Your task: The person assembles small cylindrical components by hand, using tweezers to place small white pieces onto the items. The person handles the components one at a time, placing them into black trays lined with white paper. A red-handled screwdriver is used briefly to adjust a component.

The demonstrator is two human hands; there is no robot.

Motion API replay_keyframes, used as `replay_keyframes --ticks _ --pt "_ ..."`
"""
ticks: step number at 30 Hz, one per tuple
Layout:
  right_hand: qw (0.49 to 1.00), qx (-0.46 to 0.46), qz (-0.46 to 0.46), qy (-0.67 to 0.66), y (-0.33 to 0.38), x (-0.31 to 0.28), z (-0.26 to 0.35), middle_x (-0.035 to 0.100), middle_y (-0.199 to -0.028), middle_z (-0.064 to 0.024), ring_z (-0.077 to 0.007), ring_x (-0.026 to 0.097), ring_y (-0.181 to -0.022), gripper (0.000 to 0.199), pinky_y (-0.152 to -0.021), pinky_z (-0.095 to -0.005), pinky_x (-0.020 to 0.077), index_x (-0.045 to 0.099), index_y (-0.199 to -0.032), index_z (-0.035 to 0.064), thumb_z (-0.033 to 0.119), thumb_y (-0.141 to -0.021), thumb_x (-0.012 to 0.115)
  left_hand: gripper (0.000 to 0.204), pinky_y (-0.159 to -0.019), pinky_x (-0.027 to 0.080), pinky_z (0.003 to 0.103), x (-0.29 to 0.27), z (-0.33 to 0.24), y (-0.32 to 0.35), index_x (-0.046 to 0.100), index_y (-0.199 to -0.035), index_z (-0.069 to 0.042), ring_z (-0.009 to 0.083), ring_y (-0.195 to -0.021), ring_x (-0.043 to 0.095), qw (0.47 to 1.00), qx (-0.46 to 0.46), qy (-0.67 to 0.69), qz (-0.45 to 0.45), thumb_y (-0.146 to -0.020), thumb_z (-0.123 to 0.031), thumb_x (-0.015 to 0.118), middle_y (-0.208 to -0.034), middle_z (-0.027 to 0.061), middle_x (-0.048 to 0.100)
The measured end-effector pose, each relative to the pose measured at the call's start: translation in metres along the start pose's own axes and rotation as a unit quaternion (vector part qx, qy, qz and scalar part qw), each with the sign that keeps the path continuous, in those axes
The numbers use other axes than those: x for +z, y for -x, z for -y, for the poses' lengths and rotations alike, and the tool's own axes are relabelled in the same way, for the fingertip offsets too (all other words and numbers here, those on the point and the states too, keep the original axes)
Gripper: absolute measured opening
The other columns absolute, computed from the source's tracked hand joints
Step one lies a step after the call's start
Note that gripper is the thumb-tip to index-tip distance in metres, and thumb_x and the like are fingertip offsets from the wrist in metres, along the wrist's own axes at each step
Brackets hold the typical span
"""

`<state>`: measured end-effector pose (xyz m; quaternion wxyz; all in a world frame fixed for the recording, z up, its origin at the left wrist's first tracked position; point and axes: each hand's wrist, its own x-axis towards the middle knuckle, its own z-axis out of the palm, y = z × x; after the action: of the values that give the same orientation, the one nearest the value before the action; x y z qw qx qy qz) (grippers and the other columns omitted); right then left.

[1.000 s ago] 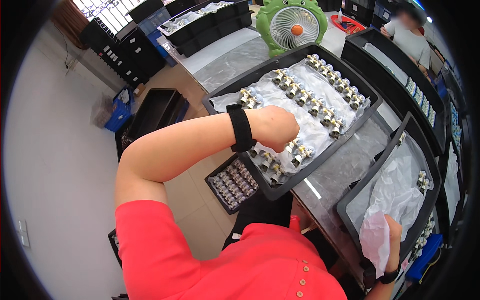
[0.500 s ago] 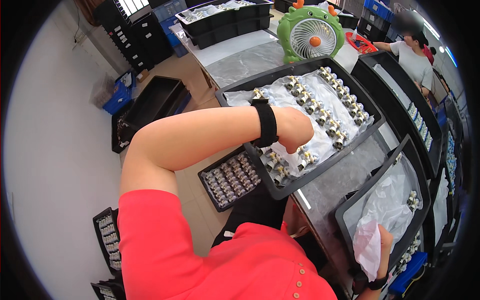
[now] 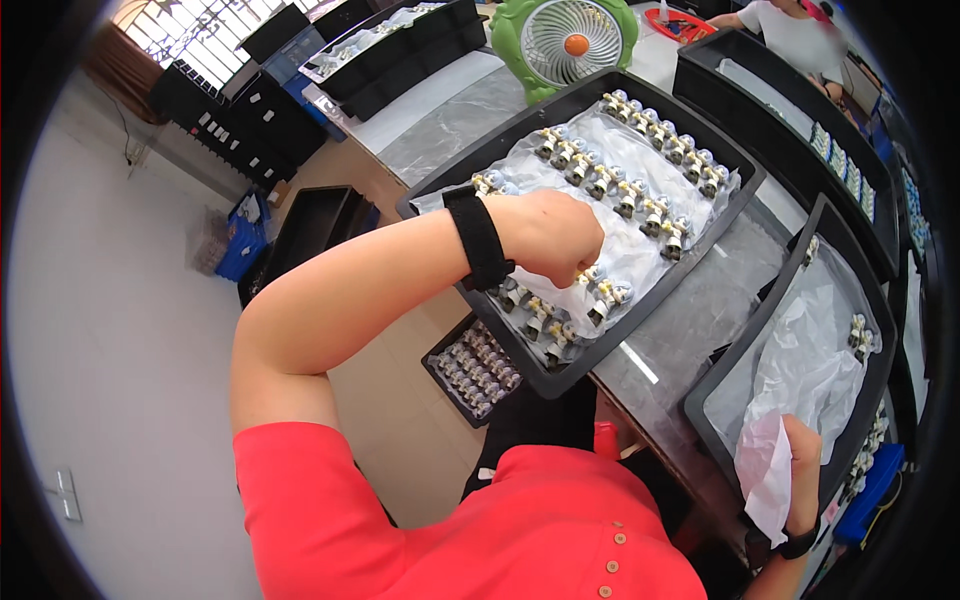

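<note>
My left hand (image 3: 555, 235) is closed above a black tray (image 3: 620, 345) lined with white film. Its fingertips are down beside small figurines (image 3: 610, 295) standing in rows; what they hold, if anything, is hidden. A thin pinkish-white sheet (image 3: 764, 470) hangs from my right hand (image 3: 803, 460), whose fingers are closed on it. That hand is at the near edge of a second black tray (image 3: 700, 405), lined with crumpled clear film (image 3: 810, 345) and holding a few figurines (image 3: 860, 337) along its far right side.
A green fan (image 3: 565, 50) stands behind the first tray on the grey table (image 3: 690, 310). More black trays (image 3: 790, 110) line the right side, where a person in a white top (image 3: 790, 40) works. On the floor, a smaller tray (image 3: 470, 375) holds several rows of figurines.
My view has shifted, so the trays and fan sit differently in it. My left hand stays closed over the tray; my right hand still holds the sheet.
</note>
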<state>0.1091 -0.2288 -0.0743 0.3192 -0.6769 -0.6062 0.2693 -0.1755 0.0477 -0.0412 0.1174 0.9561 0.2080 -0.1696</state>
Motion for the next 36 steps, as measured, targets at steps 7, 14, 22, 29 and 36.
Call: replay_keyframes --ticks 7,14,22,29,36 --pt "0.999 -0.027 0.0 0.036 -0.002 -0.002 -0.002 0.058 -0.07 -0.0107 -0.0253 0.058 -0.064 0.019 -0.058 -0.0306 0.0428 0.06 -0.079 0.0014 0.007 -0.063 0.07 0.017 -0.057 0.047 0.038 -0.002 -0.002 0.0 0.069 -0.073 -0.008 0.0302 -0.063 0.061 1.0 -0.004 0.009 0.028 -0.059 -0.015 0.065 -0.065 0.0107 0.064" --pt "0.999 -0.035 0.002 0.018 -0.001 -0.003 -0.002 0.058 -0.07 -0.011 -0.0271 0.058 -0.065 0.021 -0.058 -0.0311 0.043 0.061 -0.08 0.0012 0.008 -0.062 0.07 0.025 -0.063 0.05 0.039 -0.001 -0.004 0.014 0.071 -0.085 -0.009 0.0304 -0.07 0.064 0.996 -0.026 0.033 0.077 -0.062 -0.018 0.068 -0.074 0.0121 0.067" --pt "0.998 -0.056 0.005 0.019 -0.001 -0.007 -0.002 0.06 -0.072 -0.0117 -0.0268 0.059 -0.067 0.021 -0.06 -0.0313 0.0439 0.062 -0.081 0.0005 0.008 -0.064 0.071 0.032 -0.073 0.049 0.04 0.013 -0.016 0.025 0.07 -0.098 -0.008 0.0312 -0.081 0.064 0.997 -0.013 0.019 0.08 -0.071 -0.025 0.071 -0.082 0.014 0.067" --pt "0.992 -0.09 -0.081 0.037 0.009 -0.007 -0.008 0.058 -0.071 -0.0113 -0.0262 0.059 -0.064 0.022 -0.056 -0.0312 0.0433 0.061 -0.082 0.0003 0.006 -0.063 0.071 0.026 -0.057 0.044 0.027 0.0 -0.057 0.041 0.066 -0.099 -0.003 0.0151 -0.06 0.059 0.898 -0.032 0.399 -0.183 -0.084 -0.024 0.065 -0.077 0.0073 0.064" --pt "0.985 -0.168 -0.032 0.001 0.009 -0.01 -0.002 0.06 -0.074 -0.0114 -0.0262 0.061 -0.068 0.026 -0.061 -0.0325 0.0472 0.063 -0.085 0.0003 0.009 -0.063 0.074 0.023 -0.052 0.039 0.021 0.061 -0.071 0.071 0.062 -0.098 0.002 0.0059 -0.055 0.051 0.626 -0.044 0.686 -0.369 -0.092 -0.02 0.058 -0.068 0.001 0.057"
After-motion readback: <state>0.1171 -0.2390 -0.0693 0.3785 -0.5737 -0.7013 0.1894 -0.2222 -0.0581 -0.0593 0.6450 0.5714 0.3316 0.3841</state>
